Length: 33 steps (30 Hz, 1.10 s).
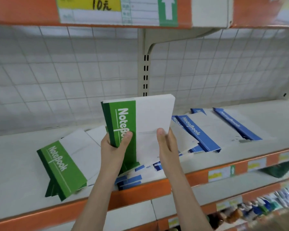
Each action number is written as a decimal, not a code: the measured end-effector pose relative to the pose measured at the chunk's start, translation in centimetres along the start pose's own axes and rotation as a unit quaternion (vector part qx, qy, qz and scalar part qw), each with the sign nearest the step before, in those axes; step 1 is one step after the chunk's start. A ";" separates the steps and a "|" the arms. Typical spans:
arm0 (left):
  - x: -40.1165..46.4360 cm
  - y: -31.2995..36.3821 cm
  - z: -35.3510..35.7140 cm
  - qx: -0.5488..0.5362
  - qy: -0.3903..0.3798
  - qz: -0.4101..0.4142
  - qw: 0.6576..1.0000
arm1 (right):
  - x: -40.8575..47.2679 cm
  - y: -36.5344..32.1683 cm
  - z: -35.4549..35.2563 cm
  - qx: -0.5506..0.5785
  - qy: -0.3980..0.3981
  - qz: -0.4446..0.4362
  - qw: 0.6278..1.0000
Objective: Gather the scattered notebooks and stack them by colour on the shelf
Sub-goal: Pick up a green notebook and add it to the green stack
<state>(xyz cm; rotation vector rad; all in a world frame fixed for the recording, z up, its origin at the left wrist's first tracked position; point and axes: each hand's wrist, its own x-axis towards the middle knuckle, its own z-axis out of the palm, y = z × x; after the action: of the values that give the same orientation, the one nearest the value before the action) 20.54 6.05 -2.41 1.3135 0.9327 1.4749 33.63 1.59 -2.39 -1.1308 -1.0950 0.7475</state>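
Note:
Both hands hold a bundle of green-spined notebooks (140,117) upright above the shelf (20,164). My left hand (114,145) grips the green spine side with the thumb on the cover. My right hand (166,144) holds the white right edge, thumb on the front. More green notebooks (62,165) lie fanned on the shelf at the left. Blue-spined notebooks (200,132) lie scattered to the right, with another one (235,124) further back. Several blue ones (130,179) lie under the held bundle near the front edge.
The shelf has an orange front edge (140,192) with price labels. An upper shelf (90,12) with a yellow price tag hangs overhead. A white grid back panel (57,72) and an upright post (145,72) stand behind. Lower shelves at the bottom right hold small goods (265,204).

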 end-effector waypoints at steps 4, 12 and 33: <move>0.0 -0.4 -0.1 0.031 -0.002 -0.015 0.999 | 0.6 0.7 0.0 0.005 -0.003 -0.037 0.999; 0.3 1.4 0.6 -0.008 -0.061 -0.126 0.990 | 1.7 -1.8 -3.5 -0.215 -0.060 -0.064 0.973; -15.9 -1.3 25.5 -0.021 -0.518 -0.201 0.831 | -19.3 -4.1 -27.9 -0.122 0.426 0.183 0.878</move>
<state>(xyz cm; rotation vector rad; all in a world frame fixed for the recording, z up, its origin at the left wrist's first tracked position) 46.08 -9.74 -4.59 1.4818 0.3785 0.3031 53.52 -26.06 -5.35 -1.6868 -0.2204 0.3074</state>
